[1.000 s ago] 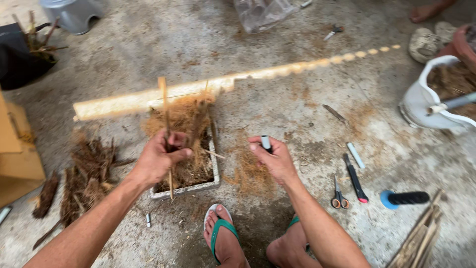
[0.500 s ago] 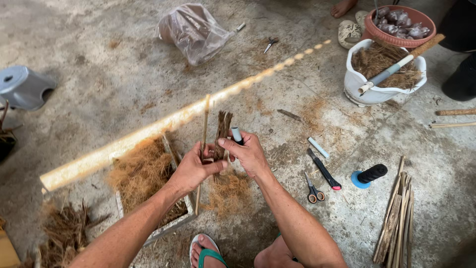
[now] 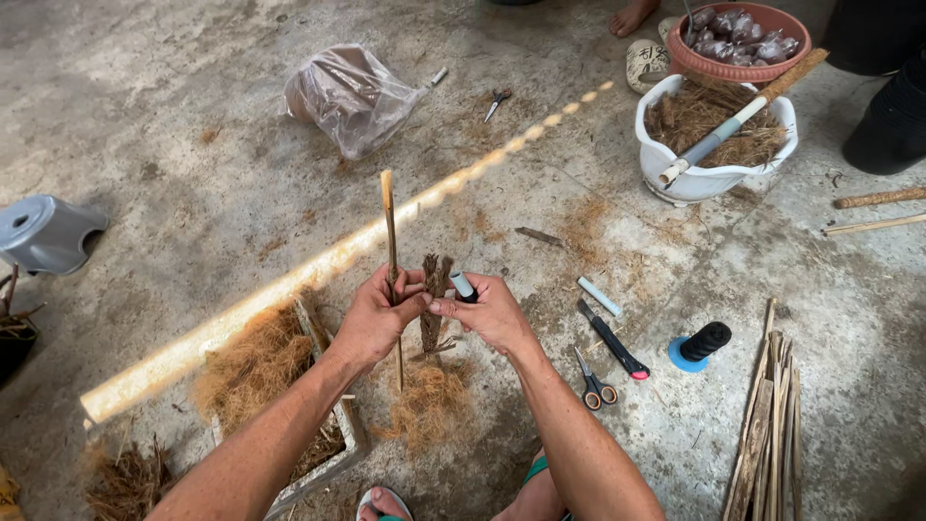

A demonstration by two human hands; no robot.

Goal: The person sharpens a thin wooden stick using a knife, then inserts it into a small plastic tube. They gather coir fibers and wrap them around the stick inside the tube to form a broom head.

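Where my two hands meet above the concrete floor (image 3: pixel 241 174), my left hand (image 3: pixel 371 323) has its grip closed round a thin bamboo stick (image 3: pixel 390 227), long axis upright. Just right of it, touching, a brown fibre strip (image 3: pixel 431 299) stands parallel. My right hand (image 3: pixel 492 314) pinches it, fingers also clasping a small white-tipped tool (image 3: pixel 463 286).

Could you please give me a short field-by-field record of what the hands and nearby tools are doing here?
left hand: grips an upright thin bamboo stick
right hand: holds a small white-tipped tube and touches a brown bark piece between the hands
below hands: loose coconut fibre
floor right: scissors, utility knife, black thread spool
far right: white tub of fibre
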